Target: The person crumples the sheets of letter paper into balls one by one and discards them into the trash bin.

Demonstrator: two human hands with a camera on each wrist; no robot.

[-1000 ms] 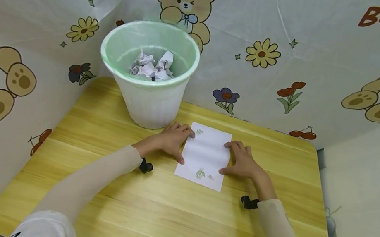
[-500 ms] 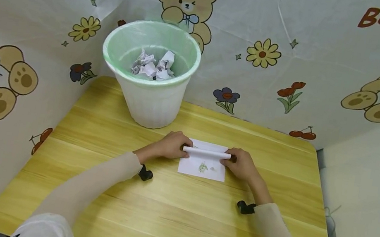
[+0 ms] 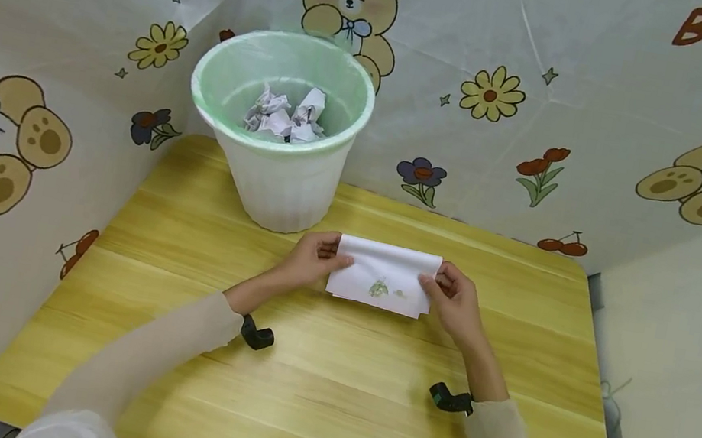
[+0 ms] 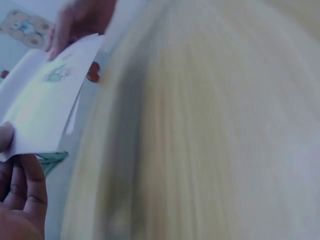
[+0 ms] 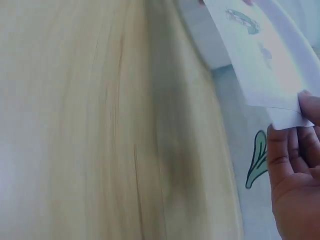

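A white sheet of paper [image 3: 383, 275] with small green printed drawings is bent over along its far edge, so two layers hang toward the front. It is held up off the wooden table. My left hand [image 3: 314, 258] pinches its left side, thumb on top and fingers beneath. On the opposite side my right hand [image 3: 454, 298] grips the paper the same way. The left wrist view shows the paper [image 4: 42, 95] stretched between both hands, its lower layer peeking out at the edge. In the right wrist view, the right fingers [image 5: 292, 150] lie curled under the paper's corner.
A white bin [image 3: 279, 188] with a green liner stands at the back left of the table [image 3: 321, 400]. Several crumpled paper balls [image 3: 284, 117] lie inside it. A bear-printed cloth [image 3: 466, 29] hangs behind and along the sides.
The sheet lay flat at first, then was rolled or folded at its middle. Now it is lifted and bent over, with both hands pinching its sides.
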